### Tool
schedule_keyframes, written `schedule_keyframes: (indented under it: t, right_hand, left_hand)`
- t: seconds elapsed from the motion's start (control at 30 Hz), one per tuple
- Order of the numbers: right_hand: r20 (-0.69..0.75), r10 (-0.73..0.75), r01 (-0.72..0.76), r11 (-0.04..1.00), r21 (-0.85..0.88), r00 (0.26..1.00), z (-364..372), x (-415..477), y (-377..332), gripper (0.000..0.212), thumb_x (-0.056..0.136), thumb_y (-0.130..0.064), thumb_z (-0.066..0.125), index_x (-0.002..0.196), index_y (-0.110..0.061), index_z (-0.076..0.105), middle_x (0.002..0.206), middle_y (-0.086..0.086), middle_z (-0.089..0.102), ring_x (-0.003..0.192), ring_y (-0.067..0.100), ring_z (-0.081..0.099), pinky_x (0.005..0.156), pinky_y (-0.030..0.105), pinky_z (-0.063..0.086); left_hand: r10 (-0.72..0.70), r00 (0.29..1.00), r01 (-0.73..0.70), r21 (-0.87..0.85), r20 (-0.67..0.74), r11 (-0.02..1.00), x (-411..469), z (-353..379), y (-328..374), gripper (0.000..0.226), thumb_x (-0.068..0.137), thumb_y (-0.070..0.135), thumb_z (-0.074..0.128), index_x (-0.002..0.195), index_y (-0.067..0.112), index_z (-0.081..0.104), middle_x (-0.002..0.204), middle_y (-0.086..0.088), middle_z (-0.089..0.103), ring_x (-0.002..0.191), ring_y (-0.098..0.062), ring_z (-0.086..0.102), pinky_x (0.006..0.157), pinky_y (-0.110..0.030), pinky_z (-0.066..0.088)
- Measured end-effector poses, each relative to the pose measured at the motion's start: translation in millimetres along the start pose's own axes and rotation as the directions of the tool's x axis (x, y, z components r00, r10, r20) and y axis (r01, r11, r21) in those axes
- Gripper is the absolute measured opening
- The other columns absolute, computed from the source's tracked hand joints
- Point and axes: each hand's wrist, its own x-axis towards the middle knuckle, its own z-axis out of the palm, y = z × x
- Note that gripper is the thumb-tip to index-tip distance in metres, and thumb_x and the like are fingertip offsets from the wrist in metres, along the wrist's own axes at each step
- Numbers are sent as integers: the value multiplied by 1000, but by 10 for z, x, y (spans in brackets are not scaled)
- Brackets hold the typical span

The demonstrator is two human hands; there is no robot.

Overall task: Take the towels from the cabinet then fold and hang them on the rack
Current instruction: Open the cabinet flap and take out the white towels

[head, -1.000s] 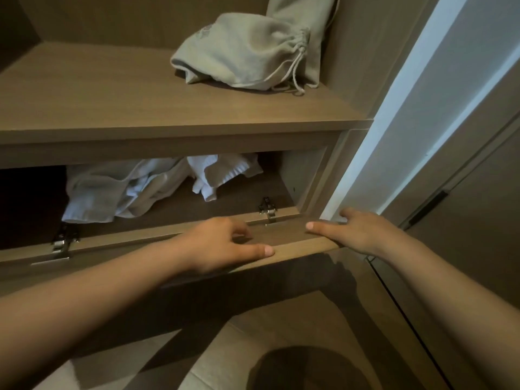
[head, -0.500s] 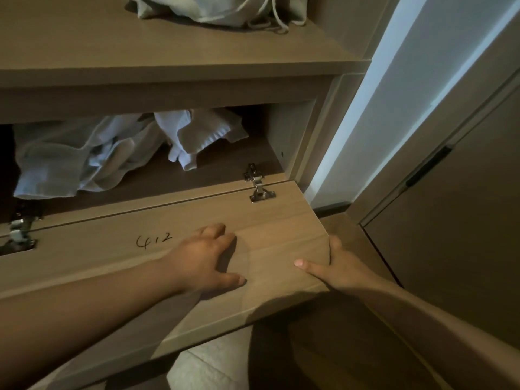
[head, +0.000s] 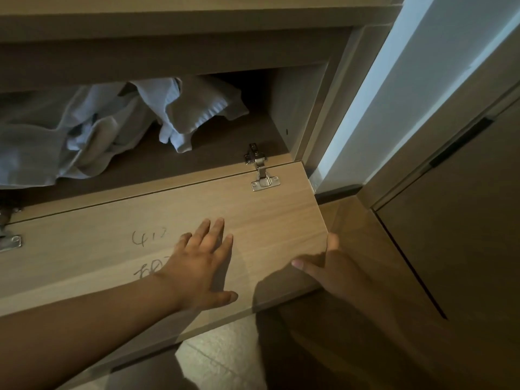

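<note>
Crumpled white towels lie inside the low cabinet compartment: a large heap (head: 42, 147) at the left and a smaller ribbed towel (head: 197, 111) in the middle. The compartment's flap door (head: 267, 215) is swung down towards me on metal hinges (head: 260, 173), its inner face up with handwriting on it. My left hand (head: 205, 263) rests flat on that face with fingers spread, holding nothing. My right hand (head: 329, 266) grips the door's front right corner, thumb on top and fingers around the edge. Both hands are well short of the towels.
A thick wooden shelf (head: 168, 21) overhangs the compartment. To the right stand the cabinet's side panel (head: 318, 108), a bright wall strip (head: 380, 94) and a closed brown door with a dark recessed handle (head: 461, 142). Pale floor tiles (head: 219, 358) show below the flap.
The flap door has swung further down and outward with both hands on it. The view dropped, so the upper shelf's drawstring bag left the frame and the towels look closer.
</note>
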Motion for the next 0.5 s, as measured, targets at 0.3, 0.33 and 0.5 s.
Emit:
schedule_keyframes:
  t: [0.3,0.33,0.5]
  right_hand:
    - [-94,-52,45,997,-67,994,75,61,10,103,69,-68,70,146,-22,21,141,5,49,126,26,51,71,19,34]
    - [-94,-53,47,997,-63,994,77,66,10,102,70,-67,71,146,-22,21,140,5,49,126,26,51,68,17,33]
    - [-87,-22,11,992,-122,996,58,40,-37,99,75,-62,71,148,-17,23,144,9,45,129,28,48,85,29,40]
  left_hand:
    - [0,1000,0,-6,-12,1000,14,81,-11,111,75,85,36,152,26,-19,144,-5,-47,141,-28,-36,119,-47,-8]
    - [0,1000,0,-10,-10,1000,16,82,-15,112,74,85,36,151,26,-19,144,-5,-47,141,-28,-36,119,-47,-9]
    - [3,1000,-3,-26,8,1000,25,40,-3,108,78,80,40,153,25,-15,151,-6,-41,143,-29,-32,119,-47,-7]
